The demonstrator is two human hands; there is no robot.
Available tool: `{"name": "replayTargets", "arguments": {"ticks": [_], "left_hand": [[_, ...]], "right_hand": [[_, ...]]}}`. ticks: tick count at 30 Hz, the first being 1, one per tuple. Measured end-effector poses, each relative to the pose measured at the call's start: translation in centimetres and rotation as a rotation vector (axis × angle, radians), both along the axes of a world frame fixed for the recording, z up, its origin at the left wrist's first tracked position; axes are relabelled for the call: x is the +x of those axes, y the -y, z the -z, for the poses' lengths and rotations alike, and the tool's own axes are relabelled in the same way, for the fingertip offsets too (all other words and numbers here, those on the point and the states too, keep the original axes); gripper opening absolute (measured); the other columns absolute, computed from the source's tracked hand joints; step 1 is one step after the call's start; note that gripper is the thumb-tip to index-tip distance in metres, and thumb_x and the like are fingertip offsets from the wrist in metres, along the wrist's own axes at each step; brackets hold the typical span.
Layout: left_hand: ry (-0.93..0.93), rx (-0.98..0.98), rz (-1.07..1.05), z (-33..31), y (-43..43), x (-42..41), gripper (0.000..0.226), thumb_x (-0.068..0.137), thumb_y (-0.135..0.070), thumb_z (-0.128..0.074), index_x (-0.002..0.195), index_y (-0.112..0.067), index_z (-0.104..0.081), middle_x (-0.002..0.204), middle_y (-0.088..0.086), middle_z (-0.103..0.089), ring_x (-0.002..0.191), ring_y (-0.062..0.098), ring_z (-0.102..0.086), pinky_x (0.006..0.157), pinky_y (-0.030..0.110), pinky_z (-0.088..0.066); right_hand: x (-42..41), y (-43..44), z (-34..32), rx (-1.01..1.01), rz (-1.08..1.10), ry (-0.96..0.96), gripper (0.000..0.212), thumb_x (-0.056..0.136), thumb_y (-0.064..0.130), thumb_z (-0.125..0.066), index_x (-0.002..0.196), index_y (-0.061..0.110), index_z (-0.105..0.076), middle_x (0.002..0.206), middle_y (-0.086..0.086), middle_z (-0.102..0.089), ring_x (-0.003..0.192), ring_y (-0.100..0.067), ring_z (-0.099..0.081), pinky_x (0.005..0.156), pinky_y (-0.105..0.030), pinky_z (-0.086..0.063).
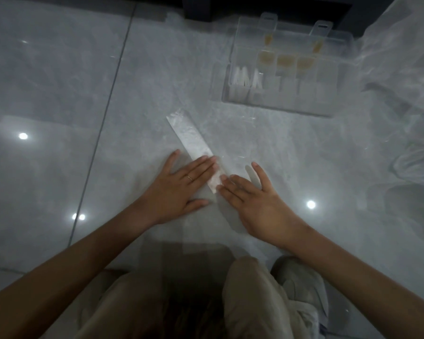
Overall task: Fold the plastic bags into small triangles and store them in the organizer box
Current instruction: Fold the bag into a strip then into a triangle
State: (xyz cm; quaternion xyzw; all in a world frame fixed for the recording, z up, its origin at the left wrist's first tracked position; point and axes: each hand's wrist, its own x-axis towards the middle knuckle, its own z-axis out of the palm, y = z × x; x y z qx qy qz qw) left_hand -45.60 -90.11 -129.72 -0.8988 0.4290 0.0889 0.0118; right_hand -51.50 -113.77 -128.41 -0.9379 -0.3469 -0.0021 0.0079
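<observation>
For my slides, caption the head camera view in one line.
Left hand and right hand press a long white folded plastic bag strip on grey floor near clear organizer box.

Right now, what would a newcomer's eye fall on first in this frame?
The left hand and right hand lie flat on the near end of a white folded bag strip. Farther off to the right stands a clear organizer box, some compartments holding white triangles.
</observation>
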Motion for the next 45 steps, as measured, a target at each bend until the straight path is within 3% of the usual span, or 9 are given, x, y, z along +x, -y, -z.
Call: {"name": "replayTargets", "arguments": {"ticks": [6,12,18,22,30,35,38,41,45], "left_hand": [[0.037,-0.040,-0.012,0.0,-0.1,0.3,0.074,0.095,-0.060,-0.027,0.150,-0.011,-0.032,0.158,0.007,-0.027,0.144,0.017,-0.028,0.109,0.056,-0.023],[0.064,-0.061,-0.007,0.3,-0.3,0.3,0.074,0.095,-0.059,-0.029,0.150,-0.011,-0.032,0.158,0.007,-0.027,0.144,0.016,-0.028,0.109,0.057,-0.022],[0.043,-0.102,0.001,0.4,-0.4,0.4,0.074,0.094,-0.058,-0.032,0.151,-0.011,-0.028,0.159,0.006,-0.022,0.146,0.015,-0.023,0.111,0.057,-0.018],[0.018,-0.124,-0.011,0.6,-0.5,0.4,0.075,0.093,-0.058,-0.033,0.152,-0.012,-0.028,0.159,0.006,-0.022,0.146,0.014,-0.020,0.112,0.058,-0.016],[-0.158,-0.570,-0.285,0.9,0.8,0.2,0.059,0.082,-0.051,-0.055,0.135,-0.024,-0.052,0.142,-0.013,-0.042,0.134,-0.002,-0.034,0.114,0.043,-0.008],[-0.258,-0.743,-0.597,1.1,1.8,0.2,0.039,0.091,-0.045,-0.045,0.102,-0.017,-0.070,0.103,-0.006,-0.072,0.099,-0.001,-0.061,0.115,0.031,-0.014],[-0.312,-0.831,-0.725,0.1,2.7,0.7,0.028,0.091,-0.039,-0.039,0.066,-0.029,-0.048,0.055,-0.007,-0.046,0.063,-0.002,-0.049,0.088,0.030,-0.035],[-0.318,-0.836,-0.755,-0.6,3.3,1.2,0.027,0.087,-0.038,-0.037,0.063,-0.032,-0.028,0.052,-0.010,-0.032,0.056,-0.004,-0.043,0.066,0.026,-0.026],[-0.413,-0.846,-0.836,-0.4,3.2,1.9,0.038,0.084,-0.043,-0.041,0.060,-0.014,-0.039,0.052,-0.008,-0.032,0.051,0.005,-0.035,0.058,0.028,-0.027]], "right_hand": [[3.9,1.8,0.9,0.164,-0.225,0.142,0.023,0.090,0.004,-0.056,0.103,0.009,-0.074,0.109,-0.006,-0.072,0.087,-0.022,-0.069,0.104,-0.046,-0.036],[5.1,1.5,1.4,0.159,-0.277,0.306,0.025,0.093,-0.002,-0.053,0.083,0.011,-0.072,0.076,-0.003,-0.065,0.068,-0.022,-0.062,0.105,-0.049,-0.041],[5.6,1.7,1.7,0.201,-0.310,0.340,0.022,0.091,-0.003,-0.056,0.077,0.009,-0.069,0.074,-0.004,-0.062,0.062,-0.023,-0.058,0.109,-0.056,-0.035],[6.1,1.2,1.2,0.227,-0.356,0.318,0.025,0.092,-0.003,-0.051,0.077,0.008,-0.067,0.072,-0.004,-0.057,0.063,-0.023,-0.055,0.103,-0.047,-0.040],[6.8,-0.8,-0.5,0.492,-0.067,-0.249,0.019,0.079,0.018,-0.047,0.084,0.007,-0.062,0.094,-0.007,-0.066,0.070,-0.024,-0.059,0.066,-0.031,-0.044],[8.3,-2.3,-2.2,0.713,0.344,-0.600,0.008,0.086,0.017,-0.054,0.090,0.010,-0.055,0.074,-0.003,-0.064,0.063,-0.022,-0.060,0.062,-0.037,-0.047],[9.9,-3.3,-2.4,0.820,0.508,-0.792,0.010,0.087,0.005,-0.053,0.082,0.014,-0.053,0.069,-0.010,-0.067,0.063,-0.019,-0.066,0.061,-0.031,-0.049],[11.0,-3.9,-2.4,0.902,0.632,-0.918,0.020,0.088,0.003,-0.048,0.075,0.018,-0.051,0.058,-0.001,-0.063,0.051,-0.010,-0.062,0.053,-0.018,-0.046],[11.9,-3.6,-2.3,0.922,0.651,-0.926,0.013,0.090,0.008,-0.053,0.079,0.014,-0.058,0.054,0.003,-0.062,0.054,-0.013,-0.061,0.059,-0.023,-0.050]]}}
